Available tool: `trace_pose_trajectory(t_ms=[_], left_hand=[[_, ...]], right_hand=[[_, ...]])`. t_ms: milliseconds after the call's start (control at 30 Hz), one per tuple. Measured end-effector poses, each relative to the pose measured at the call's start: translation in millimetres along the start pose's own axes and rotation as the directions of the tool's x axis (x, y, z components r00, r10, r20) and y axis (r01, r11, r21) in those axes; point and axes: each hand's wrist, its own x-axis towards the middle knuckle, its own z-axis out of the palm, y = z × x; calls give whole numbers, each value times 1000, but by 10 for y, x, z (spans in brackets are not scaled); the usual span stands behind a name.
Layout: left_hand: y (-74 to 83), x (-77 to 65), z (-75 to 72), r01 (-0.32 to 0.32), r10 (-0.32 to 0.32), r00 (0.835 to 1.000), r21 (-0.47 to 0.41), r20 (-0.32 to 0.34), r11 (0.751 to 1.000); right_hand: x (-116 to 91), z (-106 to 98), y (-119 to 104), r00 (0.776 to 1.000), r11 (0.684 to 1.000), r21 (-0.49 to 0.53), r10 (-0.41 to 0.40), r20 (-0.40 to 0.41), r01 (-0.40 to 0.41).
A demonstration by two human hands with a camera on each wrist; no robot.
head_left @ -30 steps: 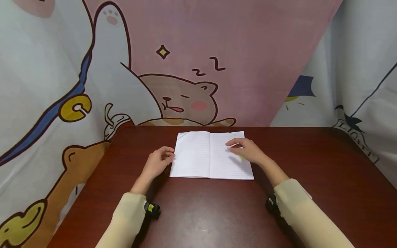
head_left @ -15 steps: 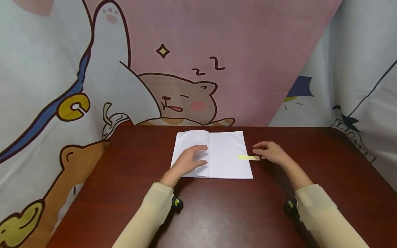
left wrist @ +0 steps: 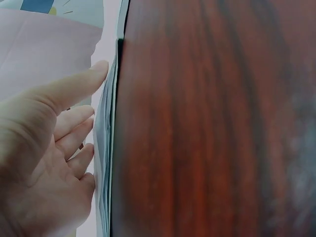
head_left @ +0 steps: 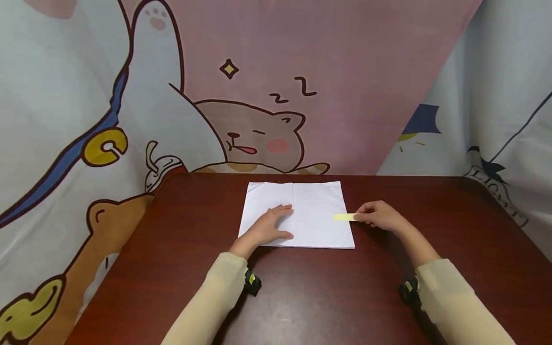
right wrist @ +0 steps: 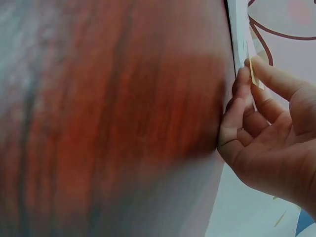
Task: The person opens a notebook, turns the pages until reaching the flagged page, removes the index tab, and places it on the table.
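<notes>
An open notebook (head_left: 316, 225) with white ruled pages lies on the dark wooden table. My left hand (head_left: 266, 227) rests on its left page near the fold, fingers spread; in the left wrist view the fingertips of this hand (left wrist: 49, 148) are at the pages. Just off the right edge of the notebook, my right hand (head_left: 379, 215) pinches the end of a yellow paper strip (head_left: 344, 217) between thumb and fingers. The strip's other end reaches over the right page. Seen from the right wrist, the strip (right wrist: 253, 74) shows edge-on under the thumb.
The brown table (head_left: 302, 297) extends around the notebook on all sides. A curtain (head_left: 345, 96) printed with cartoon animals hangs behind the table's far edge and down both sides. Each wrist carries a small black camera (head_left: 252, 282).
My left hand has moved from the notebook's left edge onto its left page. My right hand has drawn back from the right page to beyond its edge and now grips the strip.
</notes>
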Motion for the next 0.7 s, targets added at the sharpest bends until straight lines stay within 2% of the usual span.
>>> trace_pose_trajectory(t_ms=[200, 367, 567, 700], left_hand=[[2, 10, 22, 11, -11, 1000, -2, 2, 1000], [18, 16, 23, 9, -9, 1000, 1, 5, 1000], [20, 19, 52, -2, 2, 1000, -2, 0, 1000], [3, -6, 105, -37, 35, 999, -61, -26, 997]], right_hand=[[-40, -71, 44, 1000, 999, 43, 1, 10, -1], [-101, -216, 176, 999, 999, 43, 27, 22, -28], [-179, -382, 359, 997, 996, -30, 79, -21, -80], [-287, -468, 441, 988, 980, -160, 96, -121, -115]])
